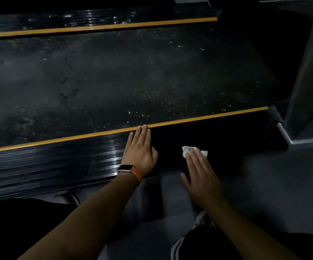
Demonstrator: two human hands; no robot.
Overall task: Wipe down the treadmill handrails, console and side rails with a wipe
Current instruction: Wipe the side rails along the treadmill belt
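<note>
Right hand (pixel 201 177) presses the wipe (pixel 187 150) flat-fingered onto the side rail (pixel 227 134), left hand (pixel 140 151) resting flat beside it.

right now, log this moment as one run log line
stage: wiping near side rail | right hand: flat, pressing wipe onto rail | left hand: flat on rail, fingertips at yellow stripe | belt: dusty

View 1 of 1, head camera: I am wearing it, and it is looking forward and steeply down across the treadmill (pixel 161 59) from its side. It is sitting close: the near side rail (pixel 58 162) is crossing the lower half, the belt (pixel 95 81) is filling the middle, the far side rail (pixel 77 17) is edging the top. My left hand (pixel 140 149) and right hand (pixel 202 177) are showing at lower centre.
</note>
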